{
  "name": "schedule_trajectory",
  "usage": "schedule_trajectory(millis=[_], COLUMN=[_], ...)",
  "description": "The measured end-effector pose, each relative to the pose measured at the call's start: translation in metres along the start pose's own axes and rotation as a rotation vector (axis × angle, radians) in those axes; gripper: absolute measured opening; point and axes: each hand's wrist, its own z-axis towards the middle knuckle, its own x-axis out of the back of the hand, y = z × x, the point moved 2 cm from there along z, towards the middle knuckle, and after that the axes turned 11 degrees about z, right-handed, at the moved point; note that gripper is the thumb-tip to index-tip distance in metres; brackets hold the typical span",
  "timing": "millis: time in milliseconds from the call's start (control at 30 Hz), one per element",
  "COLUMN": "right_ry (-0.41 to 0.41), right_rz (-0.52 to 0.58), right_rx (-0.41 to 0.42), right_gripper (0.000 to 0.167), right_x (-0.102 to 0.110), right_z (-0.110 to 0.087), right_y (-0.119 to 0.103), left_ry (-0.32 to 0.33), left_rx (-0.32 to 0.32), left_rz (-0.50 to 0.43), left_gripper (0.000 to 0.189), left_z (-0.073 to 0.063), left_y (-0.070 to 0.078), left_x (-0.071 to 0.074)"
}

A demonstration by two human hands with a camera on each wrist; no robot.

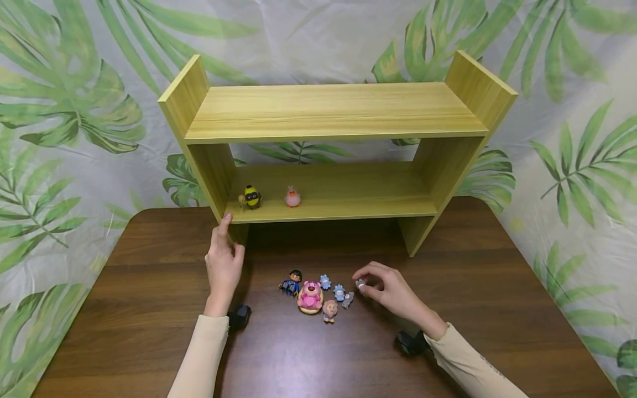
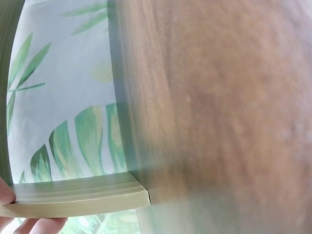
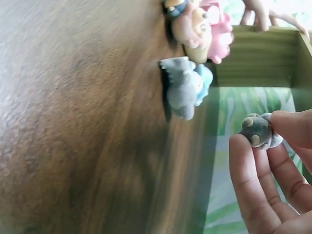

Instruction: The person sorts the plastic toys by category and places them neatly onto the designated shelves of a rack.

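Note:
My right hand pinches a small grey animal figurine between thumb and fingers, held over the table. At the shelf's lower left corner, my left hand grips the side panel, thumb on one face and fingers on the other. Left of the right hand lie another grey figurine, two light blue figurines, a brown lion-like figurine, a pink bear on a round base and a toy person in blue.
A wooden shelf unit stands at the back of the brown table. On its middle board are a yellow and black figurine and a pink bird figurine. Behind hangs a leaf-patterned cloth.

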Motion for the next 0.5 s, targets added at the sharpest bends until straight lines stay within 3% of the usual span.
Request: schedule_trajectory(millis=[267, 500], right_ry=[0.06, 0.108], right_rz=[0.1, 0.101], right_rx=[0.04, 0.102], right_gripper=[0.024, 0.025], right_x=[0.001, 0.007], right_z=[0.005, 0.012], right_y=[-0.015, -0.058], left_ry=[0.0, 0.0], left_rx=[0.002, 0.001], left_rz=[0.002, 0.0], left_gripper=[0.085, 0.083], left_z=[0.0, 0.0], left_y=[0.0, 0.0], left_x=[0.0, 0.0])
